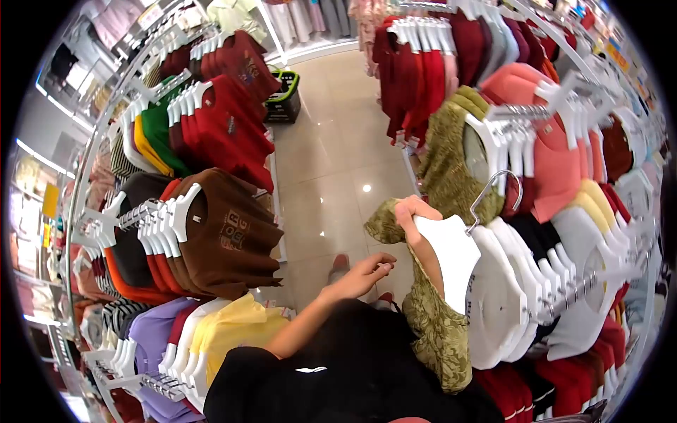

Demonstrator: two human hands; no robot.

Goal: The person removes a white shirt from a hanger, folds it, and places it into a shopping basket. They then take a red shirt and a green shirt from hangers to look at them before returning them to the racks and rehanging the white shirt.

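A green patterned garment (441,331) hangs from a white hanger (451,257) with a metal hook, at the centre right. My right hand (415,213) is closed on the garment and the hanger's upper left end; part of the hand and arm is behind the hanger. To the left, my left hand (367,273) is held over the aisle floor, fingers apart and a little curled, with nothing in it. It does not touch the garment.
Racks flank the tiled aisle (324,162). Brown (226,233), red and yellow tops hang left; white tops (493,303), coral tops (557,155) and another green garment (451,151) hang right. A black basket (284,106) stands on the floor ahead.
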